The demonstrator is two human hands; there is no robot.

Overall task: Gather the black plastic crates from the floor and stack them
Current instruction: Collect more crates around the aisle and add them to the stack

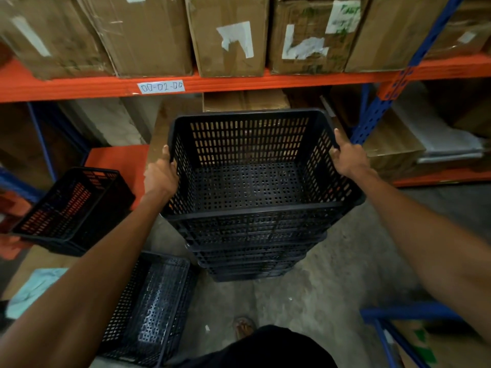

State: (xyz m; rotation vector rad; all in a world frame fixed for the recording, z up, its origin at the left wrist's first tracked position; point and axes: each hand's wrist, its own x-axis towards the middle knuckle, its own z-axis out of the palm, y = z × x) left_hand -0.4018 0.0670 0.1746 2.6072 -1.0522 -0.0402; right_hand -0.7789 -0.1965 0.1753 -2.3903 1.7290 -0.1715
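Note:
A stack of several nested black plastic crates (252,251) stands on the concrete floor in the middle. The top crate (247,181) is empty and perforated. My left hand (160,176) grips its left rim and my right hand (346,155) grips its right rim. Another black crate (77,205) sits tilted at the left, resting on boxes. A third loose black crate (151,309) lies on the floor at the lower left, partly hidden under my left forearm.
An orange and blue shelf rack (239,83) with cardboard boxes (228,35) runs across the back. More boxes (393,147) sit on the low shelf at right. A blue frame (398,314) stands at the lower right. My sandalled foot (243,326) is on the floor.

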